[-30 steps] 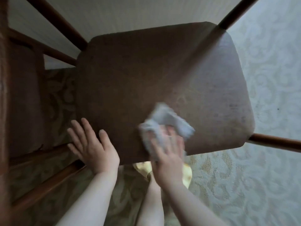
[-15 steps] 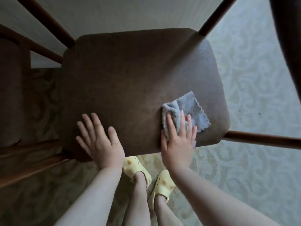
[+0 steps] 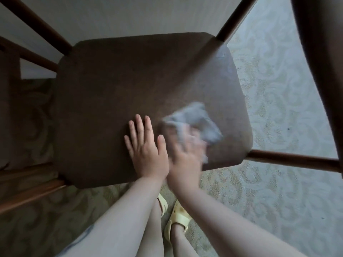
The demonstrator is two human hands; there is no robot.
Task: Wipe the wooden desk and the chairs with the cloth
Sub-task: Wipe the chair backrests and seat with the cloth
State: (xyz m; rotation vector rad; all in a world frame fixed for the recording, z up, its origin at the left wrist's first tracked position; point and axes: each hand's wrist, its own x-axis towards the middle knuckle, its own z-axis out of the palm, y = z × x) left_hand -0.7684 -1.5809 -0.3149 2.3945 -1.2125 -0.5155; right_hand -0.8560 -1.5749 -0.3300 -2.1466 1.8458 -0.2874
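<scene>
Head view, looking down on an upturned chair. The brown seat panel faces the camera, its wooden legs rising toward the lens, so the flat panel lies open to wiping. The left hand rests flat on the panel near its front edge, fingers straight and spread, holding nothing; its likely purpose is to steady the chair against the wiping stroke. The right hand, just beside the left, bears on the grey cloth at the panel's near right quarter. Motion blur smears both hand and cloth, so whether the fingers press flat or curl round the fabric cannot be told. The cloth's outline and folds are likewise indistinct. A second chair is cut off at the left edge; a dark form at the upper right is unidentifiable. The wooden desk is not in view. Yellow sandals show on the patterned carpet.
</scene>
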